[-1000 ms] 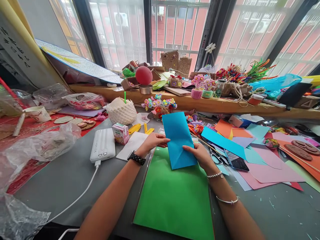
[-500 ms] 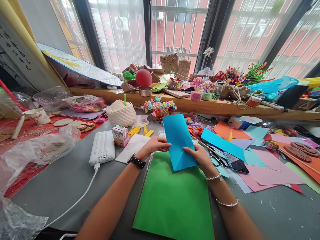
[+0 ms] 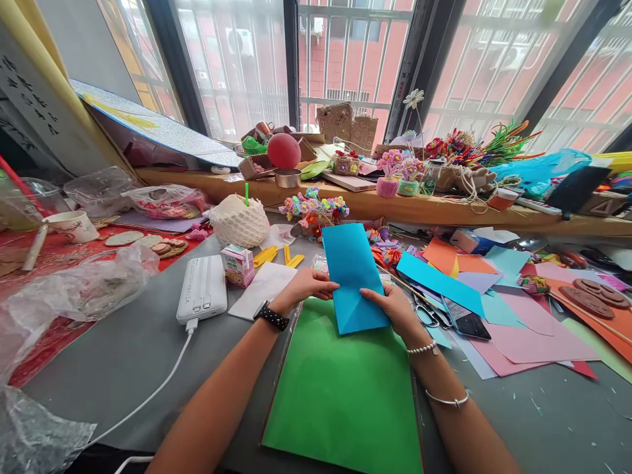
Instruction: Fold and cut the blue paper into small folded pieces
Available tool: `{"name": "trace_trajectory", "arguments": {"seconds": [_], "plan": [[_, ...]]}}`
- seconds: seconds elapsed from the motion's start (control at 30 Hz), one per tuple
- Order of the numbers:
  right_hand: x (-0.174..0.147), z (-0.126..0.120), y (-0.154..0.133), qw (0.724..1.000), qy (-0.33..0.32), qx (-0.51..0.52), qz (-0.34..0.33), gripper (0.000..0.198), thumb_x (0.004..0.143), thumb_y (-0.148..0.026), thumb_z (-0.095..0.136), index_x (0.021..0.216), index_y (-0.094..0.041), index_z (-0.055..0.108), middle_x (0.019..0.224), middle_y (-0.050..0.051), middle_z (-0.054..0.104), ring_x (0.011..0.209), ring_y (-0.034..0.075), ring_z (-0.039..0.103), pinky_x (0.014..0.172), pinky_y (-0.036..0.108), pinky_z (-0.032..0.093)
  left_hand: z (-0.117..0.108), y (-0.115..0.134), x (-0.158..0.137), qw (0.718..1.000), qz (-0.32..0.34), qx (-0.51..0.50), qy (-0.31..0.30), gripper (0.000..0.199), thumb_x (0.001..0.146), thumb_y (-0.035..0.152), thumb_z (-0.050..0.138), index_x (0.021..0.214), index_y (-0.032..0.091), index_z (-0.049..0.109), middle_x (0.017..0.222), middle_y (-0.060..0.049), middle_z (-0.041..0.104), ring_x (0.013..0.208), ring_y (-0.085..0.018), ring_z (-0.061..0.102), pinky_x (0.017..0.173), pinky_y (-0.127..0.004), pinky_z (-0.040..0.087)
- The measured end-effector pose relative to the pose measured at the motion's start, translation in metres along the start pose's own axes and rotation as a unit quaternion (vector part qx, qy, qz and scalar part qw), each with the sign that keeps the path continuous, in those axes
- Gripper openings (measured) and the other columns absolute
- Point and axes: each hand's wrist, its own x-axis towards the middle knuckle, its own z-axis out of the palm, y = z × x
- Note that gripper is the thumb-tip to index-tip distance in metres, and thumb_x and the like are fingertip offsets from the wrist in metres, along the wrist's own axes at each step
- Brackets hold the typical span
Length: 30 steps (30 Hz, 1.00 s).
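Observation:
Between my two hands is a blue sheet of paper (image 3: 349,260), held tilted above the table with creases near its lower end. My left hand (image 3: 316,286) pinches its left edge, thumb and fingers closed on it. On the opposite edge, my right hand (image 3: 390,303) grips the paper with the thumb lying on its front face and the fingers behind, mostly hidden. Beneath the hands lies a stack of green paper (image 3: 345,395) in a clear sleeve.
Right of my hands lie scissors (image 3: 428,316), a phone (image 3: 467,321), a blue paper strip (image 3: 442,283) and coloured sheets (image 3: 530,329). Left stand a white power bank (image 3: 201,289) with its cable, a pink drink carton (image 3: 237,266) and a net-wrapped coconut (image 3: 239,220). A cluttered sill (image 3: 197,191) runs behind.
The blue paper's lower end has lifted very slightly. Both hands keep the same hold on it, and the surroundings look unchanged.

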Motion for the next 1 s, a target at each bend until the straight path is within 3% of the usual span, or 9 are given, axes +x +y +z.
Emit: {"name": "trace_trajectory", "arguments": {"seconds": [0.13,0.27,0.4,0.53,1.0], "plan": [[0.001,-0.001,0.002,1.0,-0.017,-0.003,0.019,0.037,0.053,-0.041,0.071,0.078,-0.016,0.065,0.08,0.007,0.069,0.075,0.026,0.063,0.065,0.034,0.05,0.0,0.002,-0.001,1.0,0.011,-0.001,0.009,0.035,0.046,0.04,0.075,0.052,0.013,0.054,0.05,0.003,0.056,0.052,-0.01,0.055,0.06,-0.024,0.046],[0.003,-0.001,0.004,1.0,0.008,-0.009,0.003,0.036,0.053,-0.042,0.071,0.077,-0.015,0.065,0.079,0.007,0.069,0.073,0.026,0.063,0.063,0.034,0.05,0.001,0.003,-0.002,1.0,0.015,-0.007,0.006,0.033,0.048,0.04,0.074,0.056,0.012,0.057,0.054,0.002,0.059,0.057,-0.011,0.056,0.063,-0.024,0.046],[0.003,-0.001,0.005,0.999,0.037,0.018,-0.029,0.037,0.053,-0.041,0.071,0.078,-0.015,0.064,0.08,0.006,0.069,0.073,0.025,0.063,0.063,0.033,0.05,0.006,-0.001,-0.003,0.998,-0.005,0.017,-0.058,0.031,0.05,0.039,0.073,0.061,0.012,0.062,0.061,-0.002,0.063,0.061,-0.013,0.059,0.065,-0.025,0.046],[0.004,-0.001,0.005,0.997,0.058,0.027,-0.042,0.035,0.053,-0.042,0.071,0.075,-0.016,0.063,0.077,0.005,0.069,0.071,0.024,0.063,0.062,0.032,0.05,0.012,-0.003,-0.005,0.993,-0.022,0.044,-0.103,0.031,0.05,0.038,0.073,0.053,0.011,0.059,0.055,-0.001,0.062,0.056,-0.012,0.058,0.061,-0.024,0.046],[0.0,0.003,0.001,0.997,0.056,0.049,-0.03,0.035,0.052,-0.041,0.071,0.077,-0.016,0.063,0.081,0.006,0.069,0.073,0.026,0.063,0.063,0.034,0.052,0.015,-0.005,-0.005,0.991,-0.055,0.057,-0.105,0.035,0.048,0.038,0.074,0.048,0.013,0.051,0.051,-0.001,0.062,0.055,-0.013,0.06,0.057,-0.023,0.047]]}}
